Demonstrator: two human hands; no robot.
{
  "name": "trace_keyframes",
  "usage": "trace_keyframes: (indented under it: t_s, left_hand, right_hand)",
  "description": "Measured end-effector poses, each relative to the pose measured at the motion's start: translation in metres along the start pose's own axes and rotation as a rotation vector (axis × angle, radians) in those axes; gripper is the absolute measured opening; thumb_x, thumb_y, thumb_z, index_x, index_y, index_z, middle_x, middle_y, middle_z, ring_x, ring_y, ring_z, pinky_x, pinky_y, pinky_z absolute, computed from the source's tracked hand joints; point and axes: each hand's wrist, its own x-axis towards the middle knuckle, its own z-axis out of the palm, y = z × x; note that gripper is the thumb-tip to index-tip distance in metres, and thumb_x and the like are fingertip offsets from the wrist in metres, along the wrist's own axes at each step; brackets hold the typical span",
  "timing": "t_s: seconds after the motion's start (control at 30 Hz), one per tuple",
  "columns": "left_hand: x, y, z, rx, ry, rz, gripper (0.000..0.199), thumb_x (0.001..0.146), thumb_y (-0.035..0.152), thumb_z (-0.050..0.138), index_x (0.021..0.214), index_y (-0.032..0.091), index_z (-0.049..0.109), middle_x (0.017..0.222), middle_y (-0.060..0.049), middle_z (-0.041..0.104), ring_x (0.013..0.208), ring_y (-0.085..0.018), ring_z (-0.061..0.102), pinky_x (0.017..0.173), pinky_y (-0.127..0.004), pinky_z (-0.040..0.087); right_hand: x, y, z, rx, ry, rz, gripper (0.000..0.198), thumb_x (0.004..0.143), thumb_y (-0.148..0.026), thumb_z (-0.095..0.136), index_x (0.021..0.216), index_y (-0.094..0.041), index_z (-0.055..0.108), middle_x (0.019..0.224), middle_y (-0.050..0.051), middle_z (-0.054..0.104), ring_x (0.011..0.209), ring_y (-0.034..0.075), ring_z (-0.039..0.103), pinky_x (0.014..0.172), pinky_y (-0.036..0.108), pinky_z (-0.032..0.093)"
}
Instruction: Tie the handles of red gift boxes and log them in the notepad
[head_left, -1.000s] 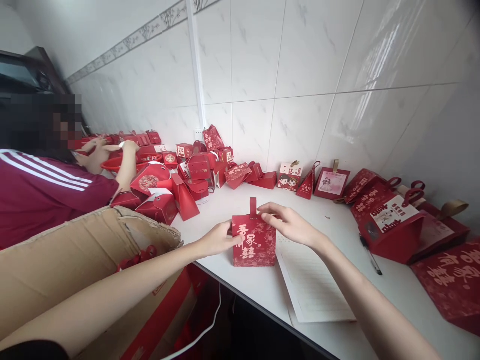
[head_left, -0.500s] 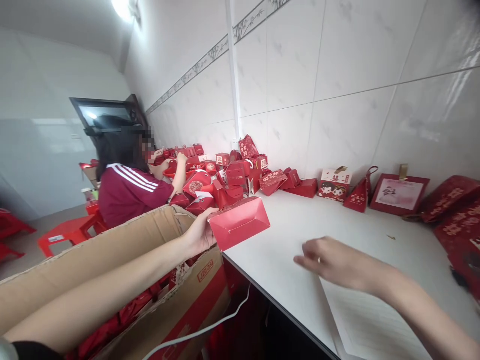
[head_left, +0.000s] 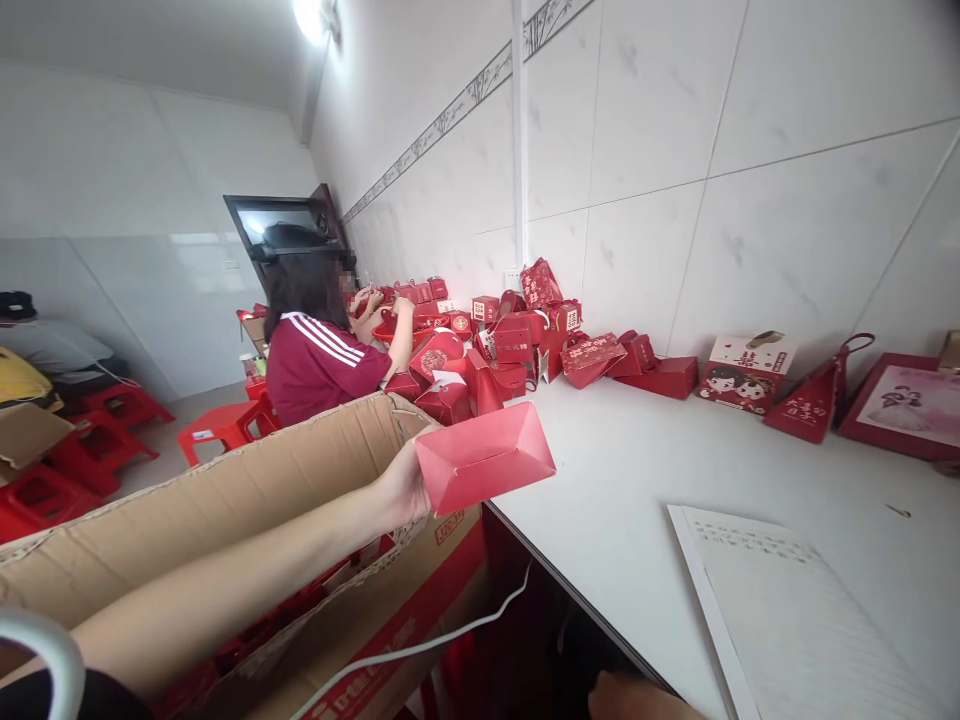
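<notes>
A pale tiled wall (head_left: 630, 130) fills the upper right in front of you. Below it, a white table (head_left: 600, 470) spreads to your right; on your left, beside its near edge, stands an open carton (head_left: 315, 440) with red things inside. Beyond the carton sits a co-worker (head_left: 315, 370) in a maroon shirt with 3 white shoulder stripes, arms reaching toward a pile (head_left: 517, 340) of red packages at the back of the table. A red stool (head_left: 217, 425) stands left of the co-worker. At your right lies a notebook (head_left: 787, 610), rows of small marks near its top. The box (head_left: 486, 458), red and tilted, is up above the table's corner near the carton, a plain creased face toward you. Your left hand (head_left: 405, 487) grips its left end, fingers partly hidden. Your right hand (head_left: 637, 697) is a blur at the bottom edge; whether it is open or closed, I cannot tell.
</notes>
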Motion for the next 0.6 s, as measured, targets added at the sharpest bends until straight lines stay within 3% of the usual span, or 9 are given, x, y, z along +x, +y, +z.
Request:
trace_keyframes:
  t_s: [0.2, 0.33, 0.6]
  left_hand:
    - [0.002, -0.003, -0.007, -0.003, -0.011, -0.007, 0.013, 0.073, 0.026, 0.054, 0.069, 0.015, 0.059, 0.062, -0.002, 0.064, 0.053, -0.014, 0.061, 0.052, -0.024, 0.050]
    - [0.003, -0.005, -0.010, -0.031, -0.026, 0.003, 0.013, 0.075, 0.027, 0.053, 0.073, 0.016, 0.060, 0.067, -0.003, 0.066, 0.056, -0.015, 0.062, 0.053, -0.024, 0.050]
    - [-0.005, -0.005, -0.014, -0.039, -0.032, 0.041, 0.015, 0.078, 0.024, 0.050, 0.080, 0.014, 0.062, 0.069, -0.005, 0.067, 0.058, -0.016, 0.063, 0.053, -0.024, 0.051]
  right_hand:
    - [-0.011, 0.008, -0.006, 0.247, 0.070, -0.094, 0.021, 0.072, -0.015, 0.056, 0.087, -0.012, 0.071, 0.076, 0.013, 0.066, 0.067, 0.030, 0.065, 0.055, 0.031, 0.050]
    - [-0.010, 0.009, -0.002, 0.238, 0.059, -0.043, 0.024, 0.070, -0.014, 0.057, 0.091, -0.012, 0.069, 0.078, 0.013, 0.066, 0.070, 0.028, 0.065, 0.060, 0.031, 0.050]
    - [-0.007, 0.014, 0.004, 0.257, 0.016, -0.096, 0.027, 0.074, -0.019, 0.057, 0.098, -0.012, 0.066, 0.086, 0.013, 0.065, 0.075, 0.026, 0.065, 0.064, 0.029, 0.050]
